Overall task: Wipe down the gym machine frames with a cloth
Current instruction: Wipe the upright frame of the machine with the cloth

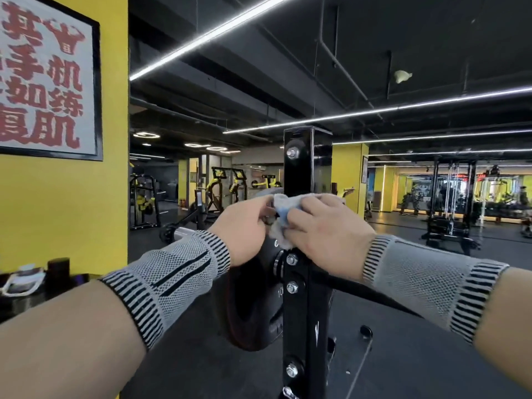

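both hands (288, 226) curled round cloth (283, 211) against black post (306, 168)

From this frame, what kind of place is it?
A commercial gym, almost certainly. A weight plate hangs beside the black upright post that both hands work a cloth against, yellow-and-black machines fill the floor behind, and a cable rack stands on the right.
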`<state>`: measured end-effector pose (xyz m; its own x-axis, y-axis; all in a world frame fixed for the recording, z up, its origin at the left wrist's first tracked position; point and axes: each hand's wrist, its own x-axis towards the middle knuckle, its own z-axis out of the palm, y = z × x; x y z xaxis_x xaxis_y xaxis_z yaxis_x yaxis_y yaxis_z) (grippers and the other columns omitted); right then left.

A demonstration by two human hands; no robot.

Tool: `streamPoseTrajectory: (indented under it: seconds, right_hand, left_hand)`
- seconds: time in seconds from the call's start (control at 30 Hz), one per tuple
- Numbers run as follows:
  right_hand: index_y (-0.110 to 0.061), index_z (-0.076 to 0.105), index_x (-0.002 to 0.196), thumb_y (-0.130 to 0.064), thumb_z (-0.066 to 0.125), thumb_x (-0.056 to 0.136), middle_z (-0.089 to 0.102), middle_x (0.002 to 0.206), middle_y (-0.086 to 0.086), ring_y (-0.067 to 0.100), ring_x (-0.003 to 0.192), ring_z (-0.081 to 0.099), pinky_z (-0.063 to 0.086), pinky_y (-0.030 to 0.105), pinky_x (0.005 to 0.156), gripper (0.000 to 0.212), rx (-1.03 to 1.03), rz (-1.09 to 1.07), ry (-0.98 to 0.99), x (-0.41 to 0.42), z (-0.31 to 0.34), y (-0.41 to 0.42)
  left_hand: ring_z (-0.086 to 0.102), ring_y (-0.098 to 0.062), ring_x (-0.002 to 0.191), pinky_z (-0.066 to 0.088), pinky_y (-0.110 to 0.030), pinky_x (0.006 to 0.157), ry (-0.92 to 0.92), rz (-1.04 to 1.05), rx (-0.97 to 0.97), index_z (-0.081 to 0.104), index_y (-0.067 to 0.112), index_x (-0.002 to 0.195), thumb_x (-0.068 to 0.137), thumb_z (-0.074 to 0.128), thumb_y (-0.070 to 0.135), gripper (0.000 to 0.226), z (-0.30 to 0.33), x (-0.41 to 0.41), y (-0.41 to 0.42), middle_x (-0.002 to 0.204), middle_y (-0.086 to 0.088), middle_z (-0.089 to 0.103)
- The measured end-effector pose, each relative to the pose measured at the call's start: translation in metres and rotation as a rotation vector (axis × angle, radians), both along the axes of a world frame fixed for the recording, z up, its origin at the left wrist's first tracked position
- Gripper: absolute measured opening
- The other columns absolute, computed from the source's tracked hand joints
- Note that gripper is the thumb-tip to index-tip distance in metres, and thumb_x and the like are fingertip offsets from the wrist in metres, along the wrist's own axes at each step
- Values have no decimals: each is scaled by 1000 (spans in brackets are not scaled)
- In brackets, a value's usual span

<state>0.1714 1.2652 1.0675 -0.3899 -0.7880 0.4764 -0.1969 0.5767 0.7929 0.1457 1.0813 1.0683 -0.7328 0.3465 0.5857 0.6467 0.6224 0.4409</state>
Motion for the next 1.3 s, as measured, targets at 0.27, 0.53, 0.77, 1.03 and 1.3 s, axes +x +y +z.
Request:
streamPoseTrajectory:
  seconds: [0.27, 0.53, 0.77, 1.03, 1.3]
  right_hand:
    - [-15, 73, 89, -24, 54, 73, 62, 92, 5, 30, 85, 55, 49, 45, 73, 26, -130, -59, 83, -1, 5, -14]
    - [-16, 71, 102, -29, 43, 79, 61, 99, 3, 30, 98, 49, 42, 46, 86, 38, -224, -165, 170, 12, 35, -19]
    - [-13, 72, 96, -19, 33, 86, 62, 91, 4, 29, 86, 57, 53, 44, 78, 40, 1, 11, 56, 6, -3, 6]
    - [-6, 69, 94, -3, 68, 73, 59, 99, 12, 31, 89, 51, 56, 43, 66, 21, -300, 38, 165, -5, 38, 0]
    - [-16, 65, 114, -8, 53, 92, 52, 115, 4, 20, 102, 50, 42, 26, 81, 26, -808, 156, 122, 3, 94, -21]
  left_hand:
    - [61, -8, 90, 47, -18, 74, 49, -21, 58, 41, 29, 142, 95, 38, 1, 55, 0, 3, 4, 128, 4, 60]
    - [63, -12, 103, 51, -42, 90, -136, -122, 282, 46, 28, 136, 94, 34, -9, 57, 4, 3, 1, 121, 3, 59]
    - [63, -14, 97, 51, -20, 75, -102, -106, 230, 34, 21, 148, 97, 37, -1, 56, 3, -4, 4, 137, 4, 52]
    - [57, -4, 83, 41, -7, 64, 85, -86, 225, 39, 24, 145, 97, 44, 7, 51, 25, 3, 11, 133, 4, 57]
    - [60, -3, 102, 52, -33, 94, 129, -124, 275, 46, 35, 131, 89, 61, 24, 46, 28, 7, 26, 114, 22, 56]
